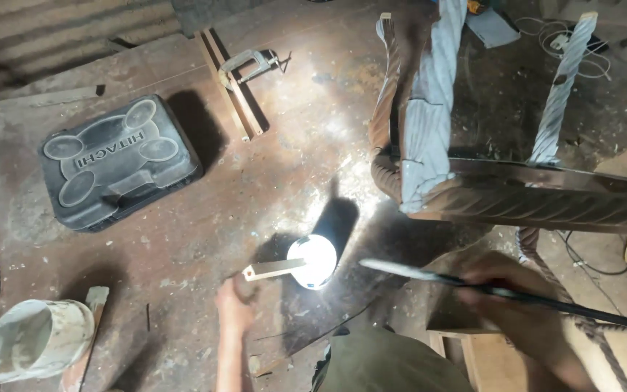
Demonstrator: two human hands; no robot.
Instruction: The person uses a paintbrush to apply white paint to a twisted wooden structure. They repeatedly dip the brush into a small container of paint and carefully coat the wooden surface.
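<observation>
My left hand (235,301) grips a flat wooden stick (273,270) whose far end dips into a small can (313,260) with a bright white content, standing on the dusty workbench (270,174). My right hand (506,301) holds a long thin brush or rod (473,284); its pale tip points left toward the can and its dark handle runs off to the right. The carved wooden chair frame (473,196), with twisted legs partly coated in pale grey, lies upturned just beyond my right hand.
A dark plastic tool case (114,163) lies at the left. A metal clamp (252,65) on wooden strips (230,87) sits at the back. A pale bucket or cup (30,341) rests at the lower left. Cables (560,40) lie at the top right.
</observation>
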